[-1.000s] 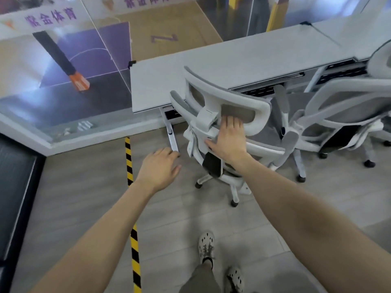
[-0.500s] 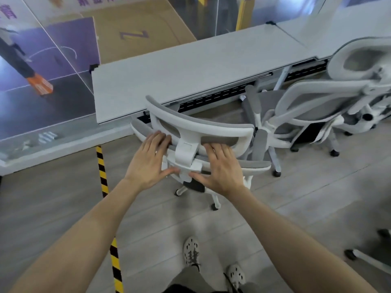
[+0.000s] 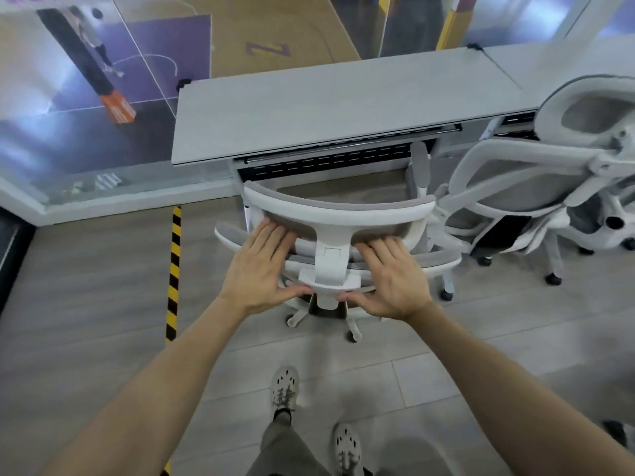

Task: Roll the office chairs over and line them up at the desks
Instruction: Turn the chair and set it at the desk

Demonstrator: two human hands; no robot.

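Before the worktop (image 3: 343, 104), the left hand (image 3: 257, 266) and the right hand (image 3: 391, 276) press flat, with straight fingers (image 3: 275, 237), on the back of the office chair (image 3: 338, 214), which stands at the worktop's front edge; a second chair (image 3: 515, 187) is at its right end.

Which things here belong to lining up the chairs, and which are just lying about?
Job: chair, pressed by left hand and right hand; desk; second chair to the right.
Lying about: striped floor tape; glass wall.
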